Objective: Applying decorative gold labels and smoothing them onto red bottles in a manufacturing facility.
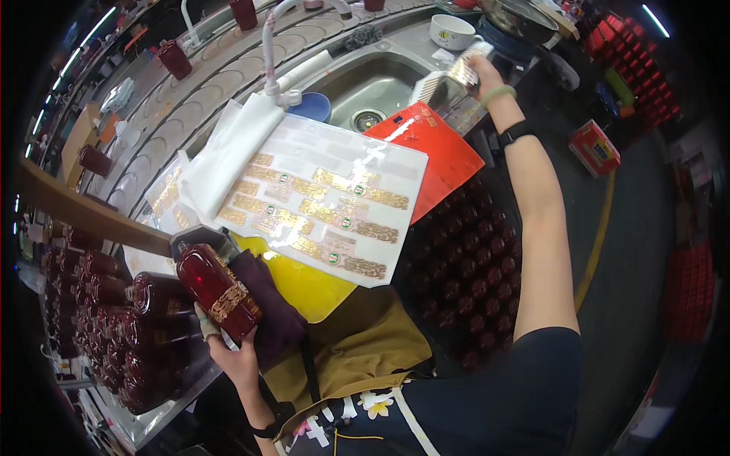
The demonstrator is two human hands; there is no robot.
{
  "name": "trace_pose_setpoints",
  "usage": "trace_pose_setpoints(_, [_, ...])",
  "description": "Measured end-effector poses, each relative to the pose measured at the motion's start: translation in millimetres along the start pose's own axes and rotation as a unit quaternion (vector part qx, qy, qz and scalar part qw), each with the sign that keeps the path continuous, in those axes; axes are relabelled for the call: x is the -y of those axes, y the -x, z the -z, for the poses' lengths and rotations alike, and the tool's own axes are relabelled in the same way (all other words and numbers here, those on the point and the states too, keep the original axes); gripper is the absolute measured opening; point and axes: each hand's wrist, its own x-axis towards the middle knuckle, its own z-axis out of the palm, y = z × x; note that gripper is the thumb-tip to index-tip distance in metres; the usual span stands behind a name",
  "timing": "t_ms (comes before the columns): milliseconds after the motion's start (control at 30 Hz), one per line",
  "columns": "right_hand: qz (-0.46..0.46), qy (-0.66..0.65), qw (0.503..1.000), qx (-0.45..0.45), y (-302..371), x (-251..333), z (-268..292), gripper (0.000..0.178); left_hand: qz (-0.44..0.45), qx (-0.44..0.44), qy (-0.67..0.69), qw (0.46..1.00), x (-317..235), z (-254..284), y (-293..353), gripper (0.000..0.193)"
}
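Note:
My left hand [230, 349] is closed round the lower end of a dark red glass bottle [209, 277] with a gold patterned label band. The bottle lies tilted, its far end against a dark angular holder [194, 237]. My right hand [488, 78] reaches out over the sink's right rim, its fingers closed on a shiny, pale, gold-patterned piece [462, 74] whose kind I cannot make out. In front of me lies a sheet of gold labels [319, 190] with small green marks, its white backing [242, 156] curled back at the left.
Under the label sheet are a red sheet [449, 156] and a yellow sheet [308, 285]. A steel sink [380, 83] with a white tap [270, 61] is beyond. Red bottles [125, 327] crowd the left; more bottles [464, 266] stand below right. A white bowl [452, 33] sits behind the sink.

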Motion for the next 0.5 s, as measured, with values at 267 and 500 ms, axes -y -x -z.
trace_pose_setpoints(267, [0.112,-0.111,0.982,0.104,49.6,54.0,-49.8,0.023,0.01,-0.005,0.007,1.0,-6.1,-2.0,-2.2,0.1])
trace_pose_setpoints(500, [-0.088,0.002,0.996,0.032,188.2,-28.3,51.9,0.022,-0.01,-0.012,-0.007,1.0,-8.6,-1.1,-2.4,0.097])
